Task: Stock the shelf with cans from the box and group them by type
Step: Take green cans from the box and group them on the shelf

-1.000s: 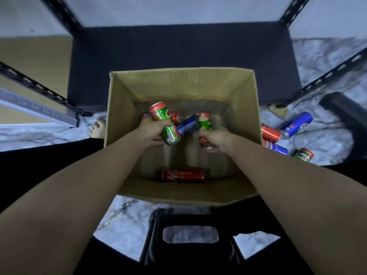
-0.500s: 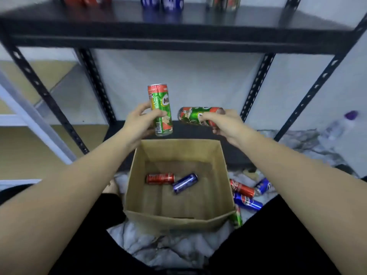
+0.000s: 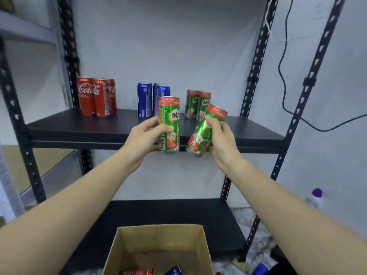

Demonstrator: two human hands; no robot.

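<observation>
My left hand (image 3: pixel 145 135) grips an upright green Milo can (image 3: pixel 169 124) in front of the black shelf board (image 3: pixel 79 128). A second green Milo can (image 3: pixel 206 130), tilted to the right, is held by my right hand (image 3: pixel 222 137). On the shelf stand a group of red Coca-Cola cans (image 3: pixel 95 96) at the left, blue cans (image 3: pixel 149 100) in the middle and green Milo cans (image 3: pixel 196 103) to their right. The cardboard box (image 3: pixel 158 241) sits below, with a red can (image 3: pixel 137 272) and a blue can (image 3: pixel 173 271) showing at its bottom.
Black perforated uprights (image 3: pixel 256 76) frame the shelf. A lower black shelf board (image 3: pixel 168 213) lies behind the box. A black cable (image 3: pixel 284 76) hangs on the wall at right. A bottle with a purple cap (image 3: pixel 315 195) stands on the floor at right.
Both hands lifted the two Milo cans out of the box and up to the level of the stocked shelf. The right can turned from lying sideways to nearly upright.
</observation>
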